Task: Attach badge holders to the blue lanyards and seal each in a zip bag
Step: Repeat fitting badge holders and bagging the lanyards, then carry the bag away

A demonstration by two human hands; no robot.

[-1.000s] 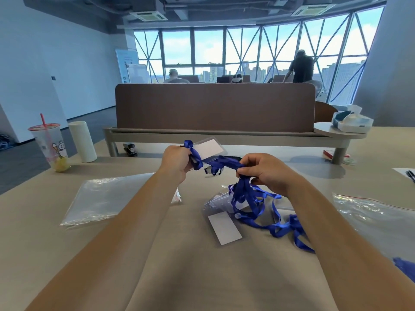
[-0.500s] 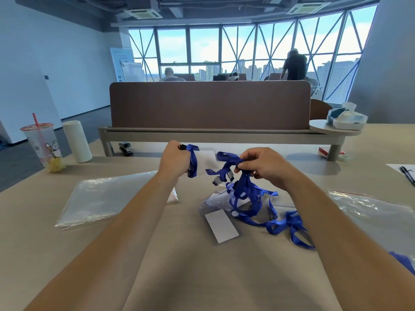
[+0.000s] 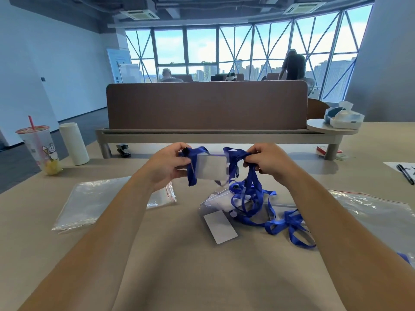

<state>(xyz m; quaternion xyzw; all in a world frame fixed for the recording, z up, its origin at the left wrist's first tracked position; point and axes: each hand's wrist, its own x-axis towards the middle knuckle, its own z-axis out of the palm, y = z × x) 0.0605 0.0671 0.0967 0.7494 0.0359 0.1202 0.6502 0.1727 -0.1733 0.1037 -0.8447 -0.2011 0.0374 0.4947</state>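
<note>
Both hands are working just above the desk. My left hand is gripping a clear badge holder with a blue strap end draped across it, fingers curled round both. My right hand is pinching a bunch of blue lanyards, which are trailing down onto loose badge holders lying between my forearms. Zip bags are lying flat on either side: one stack left, another right.
</note>
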